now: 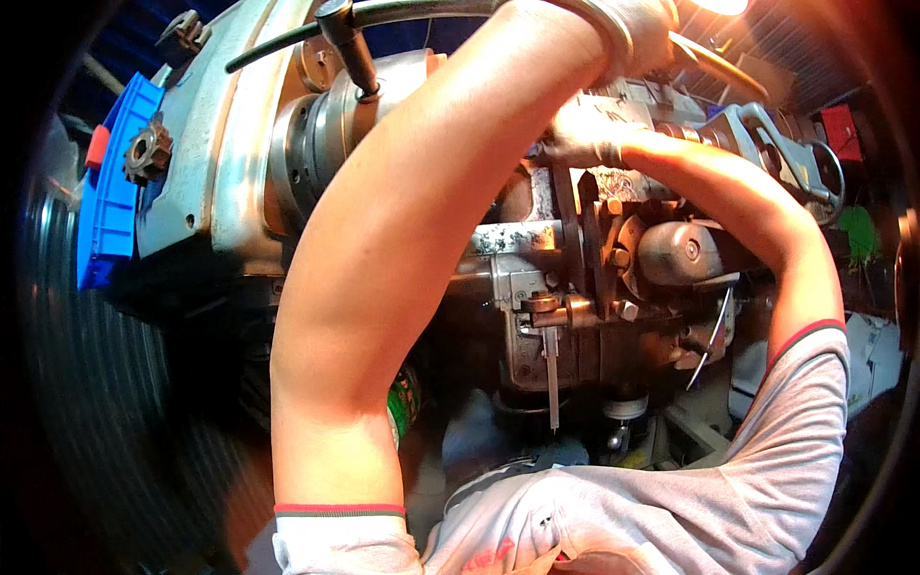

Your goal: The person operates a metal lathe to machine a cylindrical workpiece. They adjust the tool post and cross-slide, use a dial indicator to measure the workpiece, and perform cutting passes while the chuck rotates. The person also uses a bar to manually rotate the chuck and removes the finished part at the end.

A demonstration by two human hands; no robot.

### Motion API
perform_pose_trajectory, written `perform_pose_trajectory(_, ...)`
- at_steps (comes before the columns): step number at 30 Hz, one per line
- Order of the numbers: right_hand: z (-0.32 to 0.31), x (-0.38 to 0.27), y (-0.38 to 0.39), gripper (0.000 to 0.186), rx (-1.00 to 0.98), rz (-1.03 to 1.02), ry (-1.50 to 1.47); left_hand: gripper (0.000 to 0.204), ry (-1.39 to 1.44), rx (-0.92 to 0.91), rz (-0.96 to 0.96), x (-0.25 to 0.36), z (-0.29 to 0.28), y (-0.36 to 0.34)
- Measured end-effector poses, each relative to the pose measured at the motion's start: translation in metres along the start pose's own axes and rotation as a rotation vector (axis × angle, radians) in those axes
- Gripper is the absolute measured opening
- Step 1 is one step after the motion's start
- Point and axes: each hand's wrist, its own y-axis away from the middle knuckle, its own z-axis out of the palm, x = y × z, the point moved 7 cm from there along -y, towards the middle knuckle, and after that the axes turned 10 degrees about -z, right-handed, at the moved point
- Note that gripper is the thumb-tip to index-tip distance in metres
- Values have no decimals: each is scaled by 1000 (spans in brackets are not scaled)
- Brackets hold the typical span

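My left forearm crosses the picture up to the top, where my left hand (pixel 644 36) is wrapped round a long bar (pixel 721 65) beside a bright lamp. That bar looks curved and runs left past the head of a chuck key (pixel 353 53), which stands in the lathe chuck (pixel 331 129). Farther down, my right hand (pixel 581 136) is over the carriage, close to the tool post (pixel 604 216). Glare and my left forearm hide its fingers, so what it touches does not show. Both wrists have pale cuffs, perhaps of gloves.
A blue bin (pixel 110 192) and a toothed cutter (pixel 148 151) are on the left by the grey headstock (pixel 220 115). A caliper-like metal scale (pixel 552 374) hangs from the carriage front. At right are a rounded motor-like housing (pixel 678 251) and a handwheel (pixel 826 177).
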Motion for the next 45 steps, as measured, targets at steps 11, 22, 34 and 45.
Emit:
perform_pose_trajectory(11,-17,-7,5,36,-117,180,-44,30,26,-86,-238,-55,-14,10)
perform_pose_trajectory(22,-6,6,16,28,-238,376,71,29,-75,-104,-351,-71,-42,79)
perform_pose_trajectory(34,-7,14,-4,16,-205,265,-44,29,-134,-68,-332,-84,-44,91)
perform_pose_trajectory(45,-12,1,-10,16,-234,275,3,35,-215,94,-632,-126,-38,88)
